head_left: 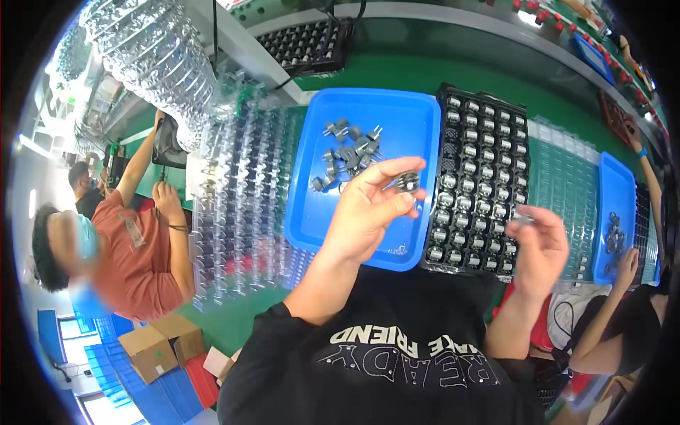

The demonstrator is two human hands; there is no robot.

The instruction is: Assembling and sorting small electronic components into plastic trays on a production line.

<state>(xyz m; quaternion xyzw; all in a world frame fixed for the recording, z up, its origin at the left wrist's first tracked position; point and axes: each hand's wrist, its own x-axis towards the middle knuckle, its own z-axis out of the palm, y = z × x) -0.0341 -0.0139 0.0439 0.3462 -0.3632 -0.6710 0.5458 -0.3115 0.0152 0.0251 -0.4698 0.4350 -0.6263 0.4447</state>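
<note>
My left hand (368,209) is raised over the right side of a blue tray (301,198), closed on a small dark round part (408,182) between thumb and fingers. Loose grey parts with thin pins (350,152) lie in a heap in that tray. To the right stands a black tray (445,166) filled with rows of small silver cylinders (485,173). Above its near right corner, my right hand (540,251) pinches a small greyish piece (524,219); its exact kind is too blurred to tell.
Stacked clear plastic trays (244,198) stand left of the blue tray, with another clear tray (563,177) at right. A co-worker (134,241) sits at left. Another person's hand (627,269) is beside a second blue tray (618,184). A silver duct (152,57) hangs upper left.
</note>
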